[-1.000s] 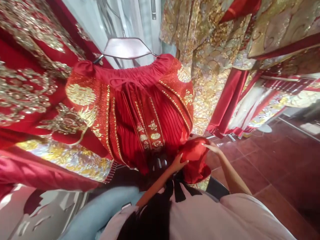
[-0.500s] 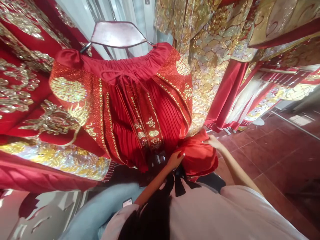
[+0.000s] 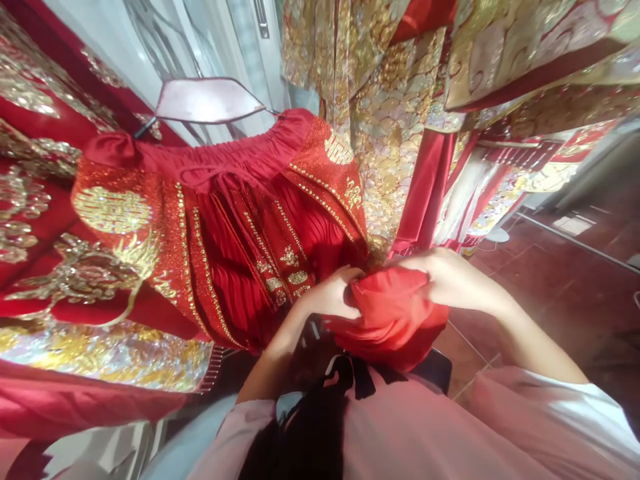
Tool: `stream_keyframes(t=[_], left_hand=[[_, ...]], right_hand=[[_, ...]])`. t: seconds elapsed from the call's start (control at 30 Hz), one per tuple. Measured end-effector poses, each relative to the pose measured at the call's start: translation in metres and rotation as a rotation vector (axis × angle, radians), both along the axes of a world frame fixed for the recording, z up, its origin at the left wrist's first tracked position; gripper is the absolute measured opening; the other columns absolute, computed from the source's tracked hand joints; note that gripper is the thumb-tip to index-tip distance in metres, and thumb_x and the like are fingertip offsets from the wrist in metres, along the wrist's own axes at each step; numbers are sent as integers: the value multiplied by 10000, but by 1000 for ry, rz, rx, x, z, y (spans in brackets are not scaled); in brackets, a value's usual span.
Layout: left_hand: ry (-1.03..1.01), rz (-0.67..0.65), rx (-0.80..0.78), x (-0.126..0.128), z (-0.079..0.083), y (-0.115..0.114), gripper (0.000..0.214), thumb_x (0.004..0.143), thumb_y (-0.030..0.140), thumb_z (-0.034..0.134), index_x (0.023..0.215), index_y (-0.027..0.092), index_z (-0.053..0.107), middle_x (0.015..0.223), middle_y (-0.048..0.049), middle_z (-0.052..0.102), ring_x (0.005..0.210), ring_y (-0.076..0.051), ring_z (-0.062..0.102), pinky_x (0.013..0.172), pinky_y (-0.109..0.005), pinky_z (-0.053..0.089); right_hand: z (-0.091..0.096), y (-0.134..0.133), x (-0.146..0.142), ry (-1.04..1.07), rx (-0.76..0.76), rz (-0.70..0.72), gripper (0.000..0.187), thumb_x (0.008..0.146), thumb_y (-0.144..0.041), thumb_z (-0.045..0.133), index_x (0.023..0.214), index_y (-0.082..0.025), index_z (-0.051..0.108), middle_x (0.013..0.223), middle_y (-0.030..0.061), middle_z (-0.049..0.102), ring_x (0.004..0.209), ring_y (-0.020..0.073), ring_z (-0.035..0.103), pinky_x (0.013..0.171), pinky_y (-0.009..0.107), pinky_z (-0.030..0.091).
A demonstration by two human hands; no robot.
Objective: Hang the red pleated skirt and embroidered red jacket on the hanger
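A red pleated skirt (image 3: 190, 247) with gold embroidery and bead trim hangs in front of me from a hanger (image 3: 210, 100), its gathered waist tied with a drawstring bow. At its lower right, bright red satin fabric (image 3: 390, 313) lies bunched between my hands; whether it is the skirt's own lining is hard to tell. My left hand (image 3: 333, 293) grips the near-left edge of this fabric, thumb and fingers curled round it. On the other side, my right hand (image 3: 450, 277) clasps its upper right part, some fingertips hidden behind the folds.
Red and gold sequined garments (image 3: 385, 140) hang behind and to the right. More embroidered red clothing (image 3: 90, 273) fills the left side. A tiled floor (image 3: 515, 300) shows at right, with a dark seat-like edge (image 3: 443, 367) beside my body.
Both hands have risen and come closer to the camera, lifting the red satin into a tighter bunch. The skirt now appears lower and further left in the view.
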State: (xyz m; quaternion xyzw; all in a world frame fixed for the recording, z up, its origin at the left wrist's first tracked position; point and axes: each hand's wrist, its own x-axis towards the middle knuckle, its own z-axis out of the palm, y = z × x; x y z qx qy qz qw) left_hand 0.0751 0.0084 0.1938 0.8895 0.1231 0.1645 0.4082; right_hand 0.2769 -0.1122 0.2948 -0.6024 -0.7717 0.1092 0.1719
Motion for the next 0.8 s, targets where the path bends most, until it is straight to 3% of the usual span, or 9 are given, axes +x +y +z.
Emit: stream_keyframes(t=[0.07, 0.2, 0.3, 0.4, 0.53, 0.6, 0.67, 0.73, 0.8], left_hand=[[2, 122, -27, -13, 11, 5, 508, 603, 259, 741, 1092, 192, 623, 1124, -63, 649, 1099, -288, 580, 1014, -399, 433], [-135, 220, -149, -21, 31, 4, 639, 603, 342, 784, 1184, 169, 580, 1192, -80, 633, 1085, -279, 595, 946, -368, 480], [-345, 497, -117, -21, 48, -4, 362, 702, 326, 707, 1017, 156, 658, 976, -46, 705, 907, -218, 660, 790, -298, 528], [-512, 792, 117, -36, 67, -12, 137, 753, 271, 624, 810, 169, 696, 768, -4, 705, 729, -176, 663, 654, -269, 519], [-661, 1131, 548, -73, 87, -24, 205, 771, 177, 538, 842, 265, 709, 765, 39, 700, 737, -173, 657, 677, -327, 517], [-650, 1260, 648, -90, 91, -30, 243, 783, 176, 503, 848, 309, 697, 756, 55, 691, 776, -190, 659, 695, -373, 510], [-607, 1371, 675, -102, 93, -35, 252, 778, 197, 484, 858, 334, 679, 786, 65, 695, 847, -220, 659, 719, -422, 504], [-586, 1466, 688, -111, 92, -40, 253, 764, 207, 478, 866, 346, 664, 811, 66, 695, 910, -252, 649, 744, -467, 496], [-604, 1509, 714, -118, 89, -44, 270, 754, 190, 472, 874, 348, 656, 820, 55, 687, 941, -275, 635, 763, -499, 485]], right_hand=[[4, 7, -2, -12, 86, -169, 185, 598, -146, 498, 701, -185, 646, 548, 0, 570, 513, 137, 519, 495, 226, 323], [9, 21, -6, -22, 235, -340, 215, 579, -184, 540, 746, -166, 673, 581, 23, 588, 544, 174, 548, 528, 257, 364], [12, 34, -9, 13, 356, -321, 249, 627, -207, 578, 839, -163, 700, 713, 58, 646, 687, 221, 607, 640, 288, 431], [5, 49, -11, 135, 340, -160, 331, 689, -300, 641, 977, -146, 698, 856, 81, 675, 811, 240, 628, 763, 320, 471], [-41, 69, -19, 383, -89, 299, 807, 659, -440, 734, 1369, -170, 461, 1280, 107, 558, 1003, 213, 605, 868, 306, 486], [-73, 74, -27, 455, -319, 461, 954, 685, -450, 721, 1478, -193, 258, 1370, 126, 475, 1014, 185, 599, 864, 291, 493], [-104, 73, -36, 489, -422, 544, 1025, 715, -438, 706, 1512, -201, 107, 1402, 145, 433, 1083, 186, 575, 929, 303, 468], [-130, 69, -43, 494, -421, 553, 1052, 695, -426, 728, 1511, -188, 108, 1430, 158, 393, 1219, 224, 495, 1031, 340, 399], [-149, 65, -48, 468, -419, 559, 966, 657, -405, 755, 1459, -156, 279, 1419, 163, 405, 1285, 266, 433, 1075, 371, 353]])
